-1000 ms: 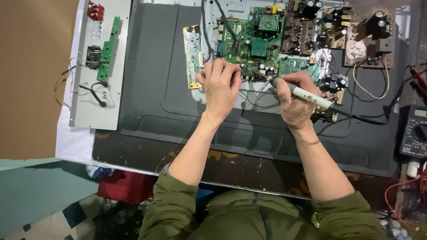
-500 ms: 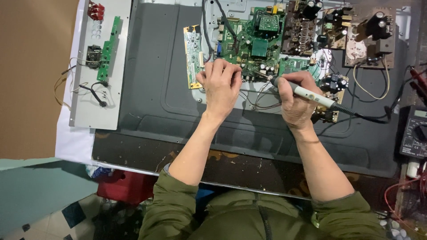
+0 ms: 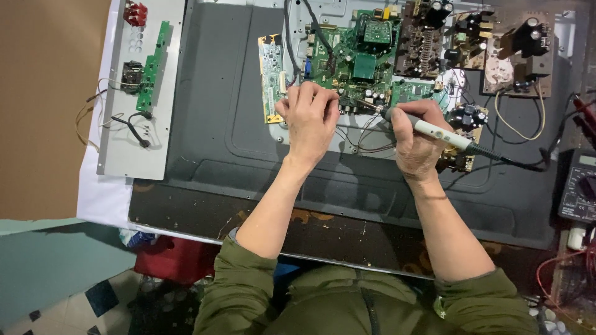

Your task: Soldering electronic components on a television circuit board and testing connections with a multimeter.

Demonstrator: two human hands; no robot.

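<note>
A green circuit board (image 3: 347, 56) lies on the dark grey back panel (image 3: 217, 111) of a flat screen. My left hand (image 3: 308, 120) rests with curled fingers on the board's lower left edge, beside a narrow yellow-green strip board (image 3: 269, 74). My right hand (image 3: 417, 144) grips a white pen-shaped soldering iron (image 3: 434, 131); its tip points left onto the board's lower edge, close to my left fingertips. A black cable (image 3: 521, 164) runs from the iron to the right.
Brown boards with coils and capacitors (image 3: 484, 37) sit at the upper right. A grey metal plate (image 3: 133, 118) with a small green board and wires lies at left. A multimeter (image 3: 577, 186) with red leads is at the right edge. A red box (image 3: 174, 257) sits below the table.
Both hands stay almost where they were; the soldering iron's tip has shifted very slightly on the board's lower edge.
</note>
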